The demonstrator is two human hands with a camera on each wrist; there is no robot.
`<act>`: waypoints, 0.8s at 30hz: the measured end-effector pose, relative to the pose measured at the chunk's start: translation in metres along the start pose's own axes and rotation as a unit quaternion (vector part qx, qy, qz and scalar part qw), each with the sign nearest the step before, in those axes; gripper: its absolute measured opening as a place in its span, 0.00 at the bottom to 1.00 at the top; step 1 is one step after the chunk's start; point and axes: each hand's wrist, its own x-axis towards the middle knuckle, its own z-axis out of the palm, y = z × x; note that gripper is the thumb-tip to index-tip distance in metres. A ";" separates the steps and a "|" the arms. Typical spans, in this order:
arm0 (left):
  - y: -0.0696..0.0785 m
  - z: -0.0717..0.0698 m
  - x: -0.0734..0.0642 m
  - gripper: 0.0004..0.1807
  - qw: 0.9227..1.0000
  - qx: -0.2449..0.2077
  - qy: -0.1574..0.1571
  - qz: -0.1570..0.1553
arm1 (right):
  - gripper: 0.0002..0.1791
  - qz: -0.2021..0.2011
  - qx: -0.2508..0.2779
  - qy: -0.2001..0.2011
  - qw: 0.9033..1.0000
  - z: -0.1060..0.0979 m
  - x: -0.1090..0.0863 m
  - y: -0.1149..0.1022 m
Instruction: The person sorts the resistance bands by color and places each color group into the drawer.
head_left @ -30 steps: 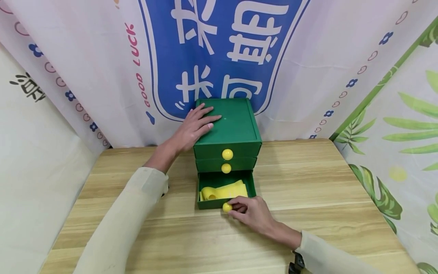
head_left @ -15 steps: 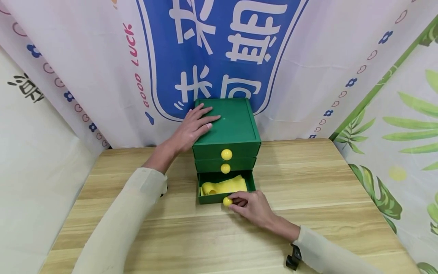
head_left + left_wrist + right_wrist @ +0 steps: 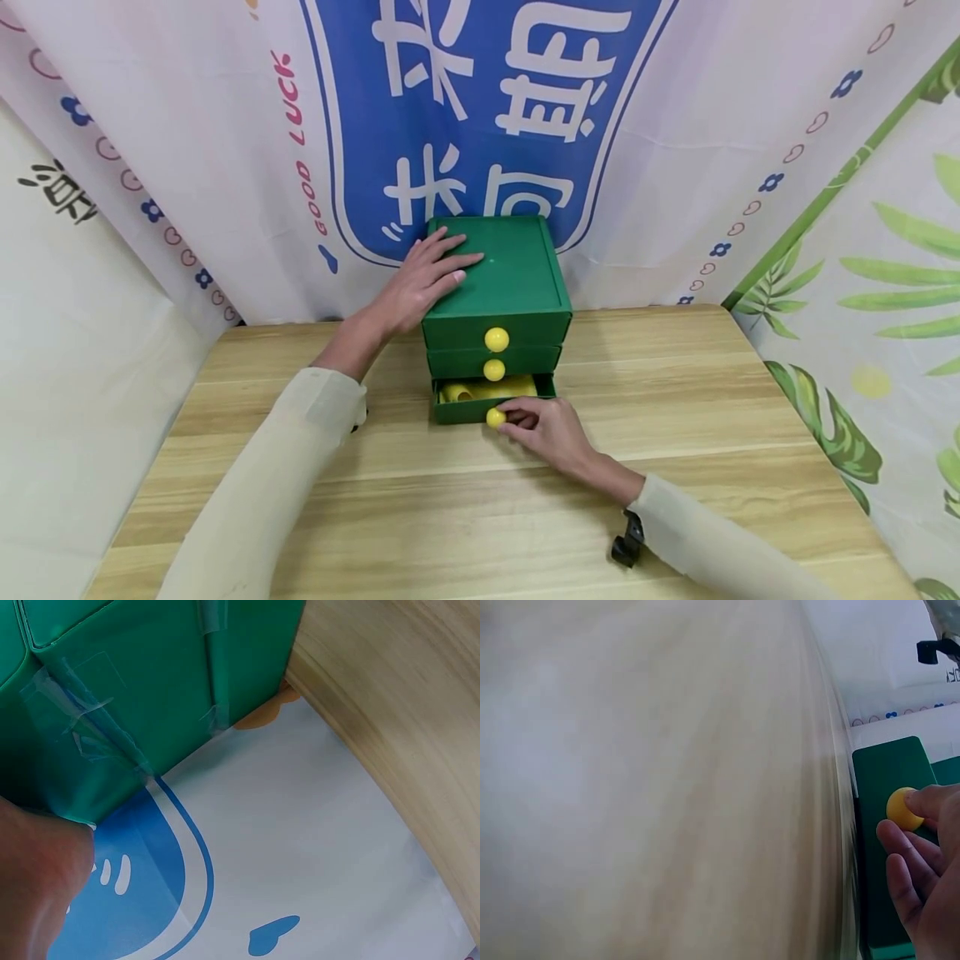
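A green drawer cabinet [image 3: 517, 271] stands at the back of the wooden table, with round yellow knobs on its drawers. My left hand [image 3: 423, 283] lies flat with spread fingers on the left part of its top. Low at the front, the bottom drawer [image 3: 461, 412] is partly pulled out, and a folded yellow cloth [image 3: 498, 388] lies inside. My right hand [image 3: 547, 429] pinches that drawer's yellow knob [image 3: 495, 418] between thumb and fingers. In the right wrist view, the thumb presses the knob [image 3: 901, 810] against the green drawer front [image 3: 885, 885].
The wooden table [image 3: 420, 517] spreads in front and to both sides of the cabinet. A printed curtain [image 3: 630, 208] hangs right behind it. Clear tape [image 3: 90, 712] runs along the cabinet's side.
My right hand has moved away from me with the knob, and the bottom drawer has slid further into the cabinet. Less of the yellow cloth shows. My left hand has stayed on top.
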 end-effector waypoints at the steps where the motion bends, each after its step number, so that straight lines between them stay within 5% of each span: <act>1: 0.000 0.000 0.000 0.27 1.000 0.000 0.001 0.000 | 0.12 0.003 0.003 0.001 1.000 0.000 0.002 0.001; 10: 0.000 0.001 0.000 0.27 1.000 0.000 0.006 0.002 | 0.12 0.062 0.040 0.001 0.997 0.002 0.014 0.007; 24: 0.002 -0.001 -0.001 0.28 1.000 -0.006 0.002 -0.004 | 0.10 0.101 0.043 0.029 0.994 0.007 0.026 0.007</act>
